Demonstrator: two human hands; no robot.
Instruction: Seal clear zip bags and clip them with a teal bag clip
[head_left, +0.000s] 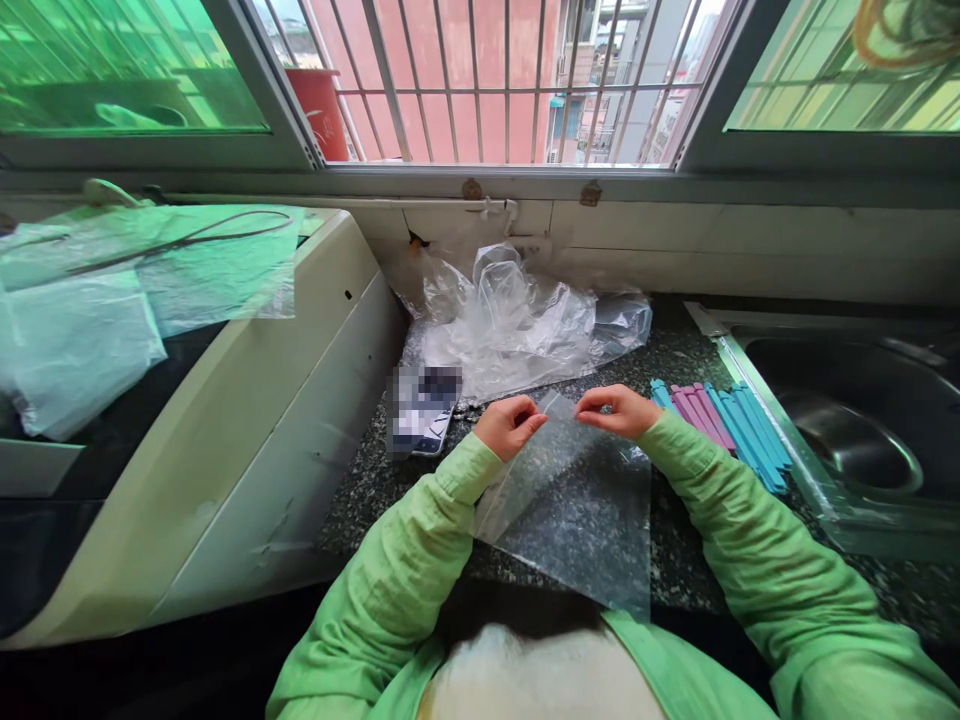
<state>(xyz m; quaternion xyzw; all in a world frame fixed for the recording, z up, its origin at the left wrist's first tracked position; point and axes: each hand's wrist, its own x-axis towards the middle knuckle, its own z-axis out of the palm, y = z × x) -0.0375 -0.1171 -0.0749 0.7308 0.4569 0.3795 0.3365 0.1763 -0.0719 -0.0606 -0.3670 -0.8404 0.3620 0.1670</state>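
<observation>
Near the front edge of the dark speckled worktop [360, 500], you hold a clear plastic bag [577, 510] by its far end, the rest of it lying flat and slanting toward you over the stone. Your left hand [510, 425] has its grip pinched together on the bag's far left corner, thumb against fingertips. Your right hand [611, 410] is likewise clamped on the bag's upper edge just beside it, the two hands close but not touching. Both arms wear light green sleeves [420, 560].

Just to the right of your right hand, a bunch of blue and pink clips [724, 425] lies side by side on the worktop, touching the rim of the steel sink [847, 430] that takes up the right end. Beyond your hands, against the back wall under the window [495, 80], sits a crumpled heap of clear bags [517, 325]. A phone [424, 410] lies flat left of your left hand, near the heap's front edge. At the left end stands a cream-coloured appliance [247, 440] with thin plastic sheets [112, 300] spread over its top.
</observation>
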